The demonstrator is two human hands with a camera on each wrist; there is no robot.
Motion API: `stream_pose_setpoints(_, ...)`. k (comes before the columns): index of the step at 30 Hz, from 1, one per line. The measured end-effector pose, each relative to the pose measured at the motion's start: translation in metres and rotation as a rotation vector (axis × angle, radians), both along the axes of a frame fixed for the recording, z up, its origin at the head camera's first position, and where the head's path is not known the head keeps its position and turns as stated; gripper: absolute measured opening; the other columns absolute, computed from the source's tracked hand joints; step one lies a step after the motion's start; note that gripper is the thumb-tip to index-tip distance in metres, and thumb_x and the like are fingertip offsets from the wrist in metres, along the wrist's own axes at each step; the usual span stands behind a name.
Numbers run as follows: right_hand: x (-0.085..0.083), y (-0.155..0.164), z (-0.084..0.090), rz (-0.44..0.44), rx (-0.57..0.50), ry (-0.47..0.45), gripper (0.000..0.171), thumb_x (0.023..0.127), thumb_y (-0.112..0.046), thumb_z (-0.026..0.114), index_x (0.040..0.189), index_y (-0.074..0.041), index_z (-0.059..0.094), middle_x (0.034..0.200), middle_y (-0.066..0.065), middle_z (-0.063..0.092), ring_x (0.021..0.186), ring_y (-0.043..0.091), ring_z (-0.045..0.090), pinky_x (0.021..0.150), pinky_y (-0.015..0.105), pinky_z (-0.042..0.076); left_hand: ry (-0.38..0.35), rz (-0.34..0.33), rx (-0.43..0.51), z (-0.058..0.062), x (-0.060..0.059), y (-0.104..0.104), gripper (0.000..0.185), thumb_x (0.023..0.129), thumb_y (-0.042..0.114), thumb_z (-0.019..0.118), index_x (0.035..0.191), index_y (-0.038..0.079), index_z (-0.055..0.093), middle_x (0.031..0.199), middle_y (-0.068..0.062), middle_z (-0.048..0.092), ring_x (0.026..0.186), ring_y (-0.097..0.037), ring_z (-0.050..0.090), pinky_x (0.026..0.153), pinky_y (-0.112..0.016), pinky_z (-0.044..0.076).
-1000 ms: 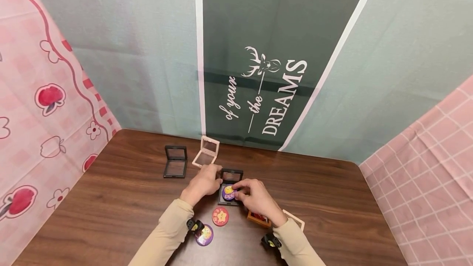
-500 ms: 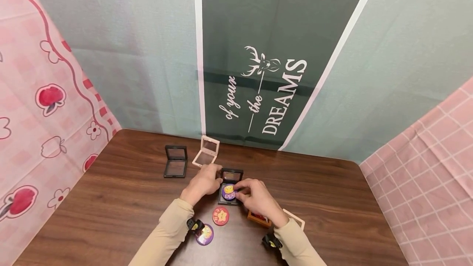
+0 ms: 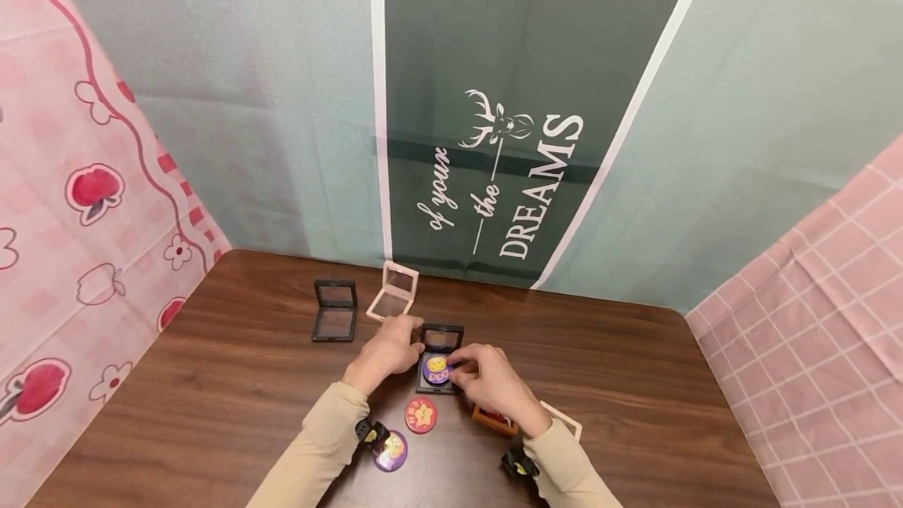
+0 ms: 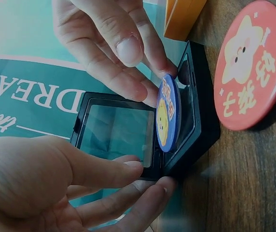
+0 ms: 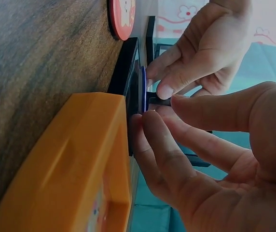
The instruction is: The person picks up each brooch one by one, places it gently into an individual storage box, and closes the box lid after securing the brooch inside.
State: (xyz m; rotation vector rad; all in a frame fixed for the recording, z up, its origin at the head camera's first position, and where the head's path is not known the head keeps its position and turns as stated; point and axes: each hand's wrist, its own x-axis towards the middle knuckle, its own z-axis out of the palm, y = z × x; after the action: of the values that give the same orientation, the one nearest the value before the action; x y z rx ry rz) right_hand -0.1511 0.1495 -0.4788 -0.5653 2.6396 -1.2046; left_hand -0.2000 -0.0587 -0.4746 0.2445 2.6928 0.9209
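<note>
A black floating display frame stands unfolded like a book on the table, clear film in both halves. My left hand grips its raised half, the thumb on the inner rim and fingers behind. Over the lower half is a round purple-blue button badge with a yellow cartoon figure. My right hand holds this badge by its right edge with the fingertips; its thumb stands apart from the badge in the left wrist view. The badge sits slightly tilted against the film.
A red star badge and another purple badge lie nearer the body. An orange frame and a cream frame lie by the right forearm. Unfolded black and pink frames stand at the back left.
The right index fingertip has drawn back from the badge's face to its right edge, and more of the badge shows. The left hand and the black frame stay put.
</note>
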Motion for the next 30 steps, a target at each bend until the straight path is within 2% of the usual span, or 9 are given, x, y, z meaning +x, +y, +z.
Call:
stream_pose_setpoints(2,-0.0002,0.0,-0.0006,0.0,0.0,-0.008,0.019,0.094,0.001,0.075,0.113,0.003,0.078,0.113,0.02,0.075,0.09,0.022,0.076,0.066,0.024,0.055,-0.002,0.005,0.0,-0.0006,0.0003,-0.0003,0.023,0.1,0.009,0.072,0.123,0.007,0.072,0.101,-0.007,0.07,0.099,-0.024,0.065,0.082,-0.043,0.055)
stream_pose_setpoints(6,-0.0006,0.0005,-0.0007,0.0,-0.002,-0.023,0.02,0.094,0.001,0.074,0.114,0.003,0.077,0.111,0.02,0.076,0.089,0.02,0.075,0.064,0.023,0.053,-0.009,0.021,0.002,-0.0012,0.0008,-0.0003,0.04,0.1,0.011,0.072,0.14,0.004,0.067,0.121,-0.015,0.071,0.121,-0.033,0.065,0.096,-0.051,0.056)
stream_pose_setpoints(9,-0.0014,0.001,-0.0005,0.0,0.001,-0.036,0.021,0.094,0.001,0.074,0.115,0.003,0.077,0.108,0.018,0.076,0.085,0.016,0.073,0.064,0.023,0.053,-0.013,0.027,0.001,-0.0004,0.0012,0.0,0.044,0.101,0.011,0.072,0.143,0.004,0.065,0.13,-0.019,0.069,0.128,-0.038,0.062,0.1,-0.055,0.054)
stream_pose_setpoints(13,-0.0026,0.0015,-0.001,0.001,0.01,-0.038,0.022,0.094,0.0,0.073,0.116,0.003,0.077,0.105,0.016,0.077,0.082,0.01,0.07,0.064,0.022,0.053,-0.014,0.029,0.001,0.0004,0.0019,0.0,0.043,0.101,0.011,0.072,0.143,0.004,0.065,0.132,-0.021,0.068,0.13,-0.039,0.061,0.101,-0.055,0.054)
stream_pose_setpoints(21,-0.0033,0.0027,-0.0026,0.001,0.009,-0.018,0.022,0.093,0.0,0.074,0.114,0.003,0.077,0.099,0.01,0.078,0.079,0.007,0.068,0.066,0.022,0.053,0.0,0.025,0.005,0.0003,0.0026,-0.0005,0.041,0.101,0.012,0.072,0.141,0.005,0.066,0.132,-0.02,0.068,0.132,-0.04,0.059,0.104,-0.057,0.052)
stream_pose_setpoints(25,-0.0038,0.0028,-0.0022,0.005,0.034,-0.027,0.023,0.093,0.0,0.073,0.115,0.002,0.077,0.099,0.01,0.078,0.08,0.008,0.069,0.067,0.022,0.054,0.052,-0.008,0.039,0.0022,0.0022,-0.0013,0.027,0.1,0.012,0.073,0.127,0.008,0.073,0.115,-0.013,0.073,0.109,-0.03,0.067,0.09,-0.049,0.056)
stream_pose_setpoints(28,-0.0036,0.003,-0.0003,0.011,0.053,-0.03,0.024,0.093,0.0,0.072,0.116,0.002,0.077,0.103,0.011,0.078,0.083,0.01,0.07,0.069,0.023,0.056,0.099,-0.043,0.093,0.0053,0.0022,-0.0019,0.018,0.1,0.012,0.074,0.118,0.011,0.074,0.103,-0.007,0.073,0.09,-0.021,0.064,0.08,-0.042,0.054)
stream_pose_setpoints(30,-0.0018,0.0028,0.0014,0.015,0.069,-0.026,0.024,0.093,-0.001,0.074,0.117,0.002,0.077,0.105,0.013,0.077,0.085,0.013,0.072,0.071,0.025,0.057,0.118,-0.057,0.13,0.0064,0.003,-0.0023,0.017,0.1,0.015,0.074,0.118,0.012,0.074,0.104,-0.005,0.074,0.088,-0.019,0.065,0.08,-0.04,0.054)
